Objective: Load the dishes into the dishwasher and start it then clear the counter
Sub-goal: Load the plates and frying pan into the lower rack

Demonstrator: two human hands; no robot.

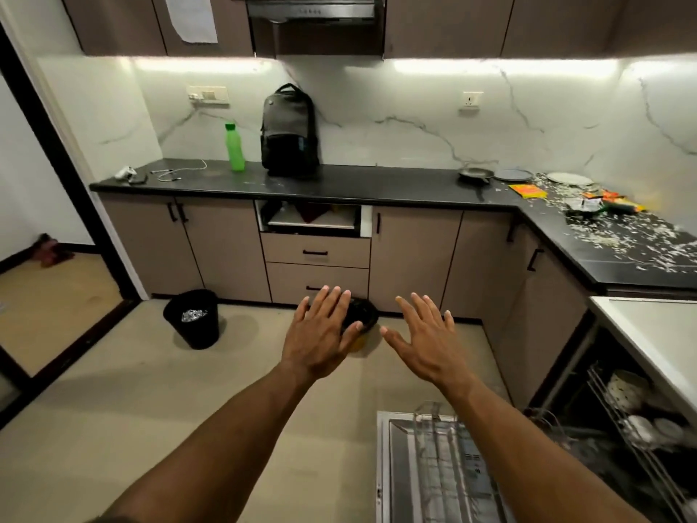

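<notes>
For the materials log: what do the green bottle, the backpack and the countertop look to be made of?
Green bottle: probably plastic, evenly coloured and opaque.
Backpack: dark woven fabric, matte, soft folds.
Countertop: black polished stone or similar, with glossy reflections.

I count two bins on the floor: one black bin [192,318] and a second dark one [364,315] behind my left hand. The counter [339,184] carries one green bottle [235,147], one backpack [289,132], one small pan [476,174] and two plates [513,174] [569,178].
</notes>
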